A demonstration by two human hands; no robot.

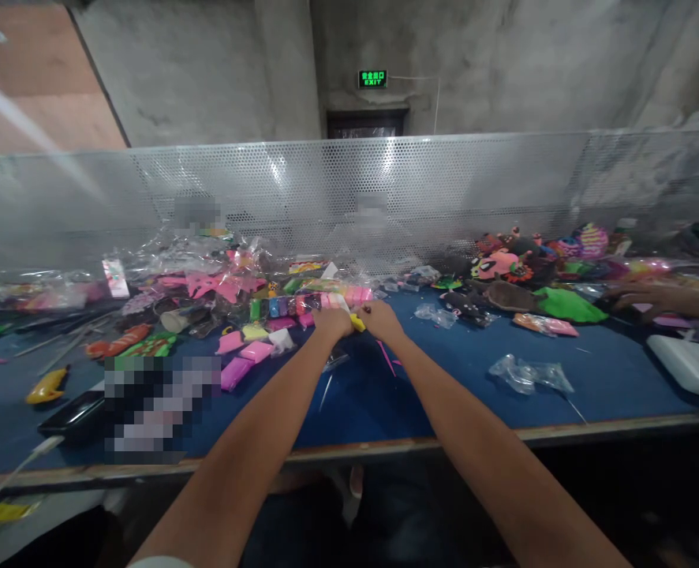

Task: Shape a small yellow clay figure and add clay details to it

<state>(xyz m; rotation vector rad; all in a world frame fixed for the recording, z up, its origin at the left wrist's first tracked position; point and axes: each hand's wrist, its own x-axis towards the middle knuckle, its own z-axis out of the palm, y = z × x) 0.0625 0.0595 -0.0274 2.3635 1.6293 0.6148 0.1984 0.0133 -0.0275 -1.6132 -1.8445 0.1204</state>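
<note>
Both of my hands are over the middle of the blue table, close together. A small yellow piece [357, 322] shows between them; its exact kind is hard to make out. My left hand [333, 322] has its fingers closed at the left side of it, and my right hand [382, 322] pinches at the right side. Just behind the hands lies a clear pack of pink pieces [349, 295]. Left of my left hand are several small pink packets [257, 351], a pale yellow packet [256, 333] and a white packet [281, 341].
Plastic-wrapped toys, including a pink one [225, 284], pile up along the perforated metal screen [278, 177]. A phone [77, 414] with a cable lies front left. Crumpled clear wrap [530, 374] and a white device [686, 363] are right. Another person's hand [651, 300] reaches in there.
</note>
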